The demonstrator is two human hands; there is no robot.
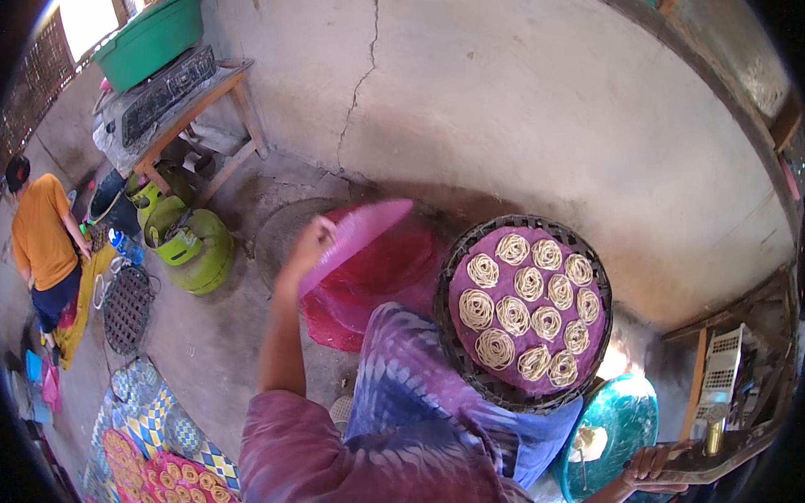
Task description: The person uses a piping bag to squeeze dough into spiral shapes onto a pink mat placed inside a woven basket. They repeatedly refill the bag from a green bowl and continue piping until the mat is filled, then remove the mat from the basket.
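Note:
My left hand [312,239] is raised in front of me, its fingers closed on the edge of a thin round pink sheet [368,233]. Below that sheet lies crumpled red-pink plastic [375,286], partly covered by it. Beside my knees stands a dark woven basket [442,315], topped by a purple round sheet [495,381] bearing several pale noodle coils [513,315]. At the lower right, my right hand [652,466] wraps round the end of a wooden bar [723,458], on which a brass-coloured cylinder [714,435] stands.
A teal basin [632,410] with a pale doughy lump [589,442] stands right of my lap. Green gas cylinders [190,253] stand left, near a wooden table [222,90] bearing a stove and green tub [153,43]. More coils [182,483] lie lower left; another person [44,230] is at far left.

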